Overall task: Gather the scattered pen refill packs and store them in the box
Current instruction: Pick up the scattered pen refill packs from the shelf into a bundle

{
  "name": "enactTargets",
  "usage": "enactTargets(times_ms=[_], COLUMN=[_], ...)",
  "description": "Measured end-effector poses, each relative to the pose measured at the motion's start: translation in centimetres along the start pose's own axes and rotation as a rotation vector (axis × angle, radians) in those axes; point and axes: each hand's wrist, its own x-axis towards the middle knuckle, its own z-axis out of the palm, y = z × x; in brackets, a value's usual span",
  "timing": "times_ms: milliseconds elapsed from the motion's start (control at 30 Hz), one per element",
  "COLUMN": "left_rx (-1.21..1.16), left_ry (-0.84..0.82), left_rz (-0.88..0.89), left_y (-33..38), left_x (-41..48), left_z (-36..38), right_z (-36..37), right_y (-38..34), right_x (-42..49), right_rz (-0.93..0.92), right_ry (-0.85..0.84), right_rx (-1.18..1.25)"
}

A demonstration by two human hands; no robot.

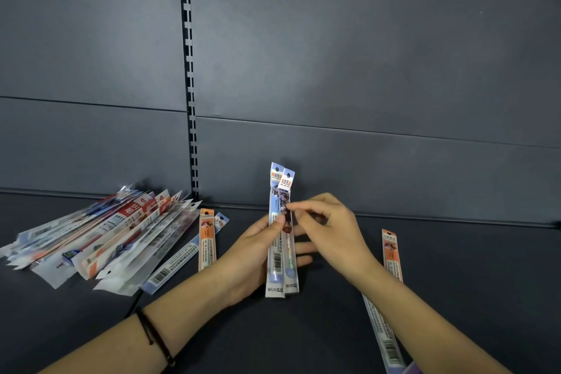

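My left hand holds two long pen refill packs upright over the dark shelf: a blue pack and, overlapping it on the right, an orange-topped pack. My right hand pinches the orange-topped pack near its middle with thumb and forefinger. A heap of several refill packs lies at the left. An orange pack and a blue pack lie beside the heap. Right of my arm lie an orange pack and a clear blue pack. No box is in view.
The dark shelf surface stretches to the right. A dark back panel rises behind it, with a slotted upright rail left of centre. A dark band sits on my left wrist.
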Motion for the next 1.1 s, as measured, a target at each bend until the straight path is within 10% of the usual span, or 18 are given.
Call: enactTargets(times_ms=[200, 433, 567, 867, 1100], left_rx=[0.033, 0.021, 0.016, 0.011, 0.013], left_ry=[0.024, 0.033, 0.052, 0.062, 0.07], left_rz=[-0.025, -0.02, -0.013, -0.013, -0.014], left_y=[-0.4, -0.6, -0.7, -0.6, -0.6], left_x=[0.1, 0.0, 0.2, -0.1, 0.0], left_z=[-0.1, -0.2, -0.1, -0.1, -0.1], right_z=[-2.7, -8.4, -8.9, -5.2, -5.3], right_y=[1.1, 3.8, 5.0, 6.4, 7.1], right_x=[1.1, 1.5, 1.7, 1.9, 1.9], right_rz=[-0.073, 0.406, 0.514, 0.097, 0.226], right_ry=[-0.038, 0.028, -0.05, -0.281, -0.017], right_rx=[-0.278, -0.924, -0.887, -0.539, -0.766])
